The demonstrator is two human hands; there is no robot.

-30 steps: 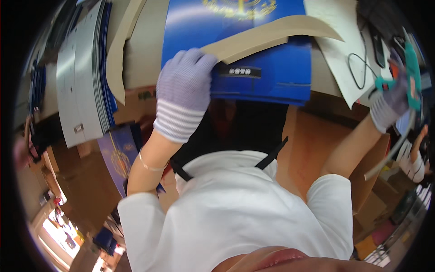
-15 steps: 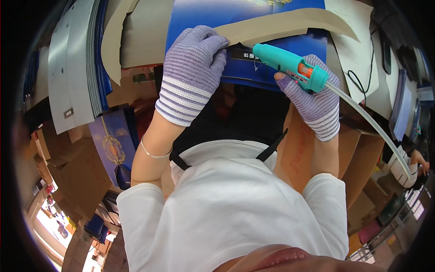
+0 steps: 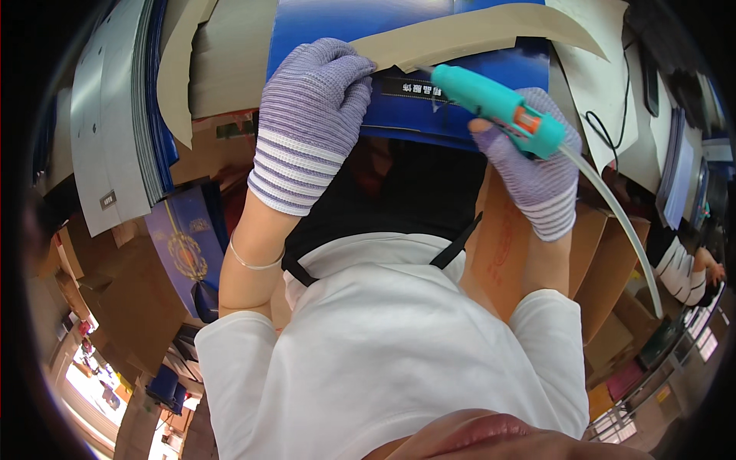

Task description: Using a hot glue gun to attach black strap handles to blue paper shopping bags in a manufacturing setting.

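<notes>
A long curved strip of beige cardboard point(image 3: 475, 29) lies across a glossy blue printed board point(image 3: 414, 115) in front of me. My left hand point(image 3: 318, 107), in a purple-and-white striped knit glove, pinches the strip's left end with closed fingers. In my gloved right hand point(image 3: 537, 161) is a teal hot glue gun point(image 3: 491, 100), its nozzle tip beside the lower edge of the strip. A long whitish glue stick point(image 3: 621, 207) trails from the gun's back end. Thin glue strings hang below the nozzle.
Stacked grey-and-blue boards point(image 3: 115, 115) stand at the left, beside another curved beige strip point(image 3: 176, 77). A black cable point(image 3: 606, 138) and a dark phone-like object point(image 3: 650, 84) lie at the right. Cardboard boxes point(image 3: 598, 268) sit below the table; another person's hand point(image 3: 709, 264) shows far right.
The glue gun's nozzle has moved slightly right and up along the strip's edge, and its glue stick has swung left. My left hand has shifted a little left with the strip.
</notes>
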